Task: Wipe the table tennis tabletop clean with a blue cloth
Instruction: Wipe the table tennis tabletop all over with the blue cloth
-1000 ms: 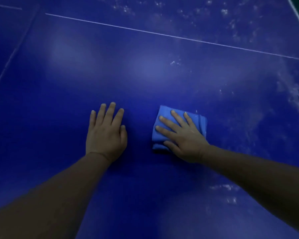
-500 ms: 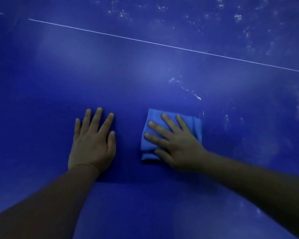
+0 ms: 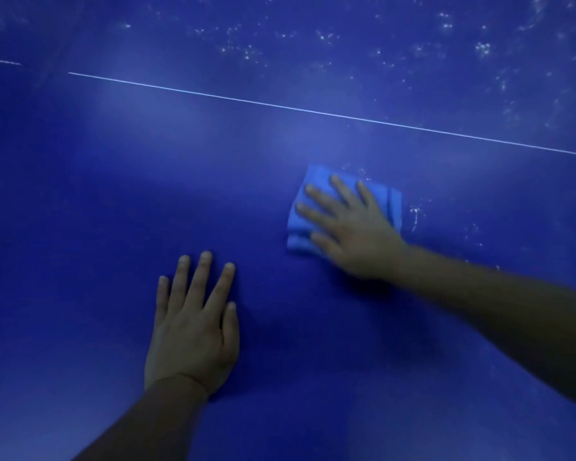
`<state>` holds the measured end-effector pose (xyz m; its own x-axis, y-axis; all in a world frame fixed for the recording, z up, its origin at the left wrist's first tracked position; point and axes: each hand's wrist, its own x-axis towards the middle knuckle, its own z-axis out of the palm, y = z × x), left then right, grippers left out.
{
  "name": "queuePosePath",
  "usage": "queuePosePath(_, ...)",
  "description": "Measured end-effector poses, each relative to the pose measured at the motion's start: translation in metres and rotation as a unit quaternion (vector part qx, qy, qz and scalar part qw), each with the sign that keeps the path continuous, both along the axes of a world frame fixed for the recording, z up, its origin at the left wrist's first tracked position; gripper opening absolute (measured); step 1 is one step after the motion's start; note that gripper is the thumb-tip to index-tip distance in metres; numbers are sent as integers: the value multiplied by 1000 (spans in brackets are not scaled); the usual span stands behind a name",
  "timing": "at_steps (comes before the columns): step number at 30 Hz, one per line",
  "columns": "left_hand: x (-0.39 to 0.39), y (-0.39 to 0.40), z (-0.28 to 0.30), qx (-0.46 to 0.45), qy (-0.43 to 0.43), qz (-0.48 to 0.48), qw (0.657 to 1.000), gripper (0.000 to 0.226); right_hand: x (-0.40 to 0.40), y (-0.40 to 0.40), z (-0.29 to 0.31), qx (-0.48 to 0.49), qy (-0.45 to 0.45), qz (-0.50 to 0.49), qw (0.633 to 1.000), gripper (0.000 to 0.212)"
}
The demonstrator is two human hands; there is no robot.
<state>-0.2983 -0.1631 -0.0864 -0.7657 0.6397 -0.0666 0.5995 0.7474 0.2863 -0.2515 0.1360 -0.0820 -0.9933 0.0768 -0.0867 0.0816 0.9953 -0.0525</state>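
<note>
Now the flat right hand (image 3: 353, 227) is pushing the blue cloth (image 3: 393, 204) farther up the desk (image 3: 80, 194) toward remaining specks (image 3: 414, 211); the flat left hand (image 3: 193, 327) is bracing.

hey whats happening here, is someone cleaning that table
Yes. A person is wiping a dark blue table tennis tabletop with a folded light blue cloth. The right hand presses flat on the cloth, fingers spread, while the left hand rests flat on the bare surface nearer the person. White specks lie just right of the cloth, and many more speckle the area beyond the thin white line, so that part looks unwiped.
</note>
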Motion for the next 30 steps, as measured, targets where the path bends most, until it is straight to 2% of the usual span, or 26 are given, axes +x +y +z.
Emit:
queuePosePath(2, 1, -1, 0, -10, 4, 1, 1000, 59, -39, 24, 7, -9, -8, -91, 996, 52)
queuePosePath(4, 0, 0, 0, -14, 8, 0, 1000, 59, -46, 17, 0, -5, 8, -151, 988, 53)
queuePosePath(5, -2, 0, 0, -14, 8, -1, 1000, 59, -38, 1, -5, -6, 16, -134, 991, 54)
queuePosePath(7, -2, 2, 2, -9, 9, -2, 1000, 59, -10, -31, -11, -6, 18, -38, 999, 56)
queuePosePath(9, 0, 3, 3, -11, 11, -2, 1000, 58, -10, -19, -9, -2, 4, 5, 1000, 56)
queuePosePath(10, 1, 3, 3, -15, 10, -3, 1000, 58, -21, -3, -7, -2, 1, -30, 1000, 56)
queuePosePath(12, 0, 1, 4, -20, 7, -3, 1000, 59, -42, 23, -2, -2, -3, -162, 987, 54)
queuePosePath(14, -2, 0, 3, -27, 8, -4, 1000, 59, -59, 17, -6, 17, 16, -227, 974, 54)
queuePosePath(19, -2, 1, 2, -22, 14, -7, 1000, 59, -125, -61, -13, -27, 46, -115, 992, 52)
queuePosePath(22, -2, 1, 2, -29, 18, -11, 999, 59, -135, -11, -12, -6, 25, -145, 989, 54)
queuePosePath(24, -2, 1, 1, -31, 13, -11, 999, 59, -109, 57, -15, 28, 22, -263, 964, 54)
queuePosePath(27, -2, 1, 2, -34, 4, -10, 999, 58, -47, 149, -6, -2, 26, -475, 880, 58)
queuePosePath(29, -2, 1, 2, -34, 4, -8, 999, 58, -34, 158, -1, -35, 27, -544, 838, 60)
queuePosePath(30, -2, 1, 2, -33, 5, -7, 999, 58, -39, 146, -2, -31, 31, -545, 837, 59)
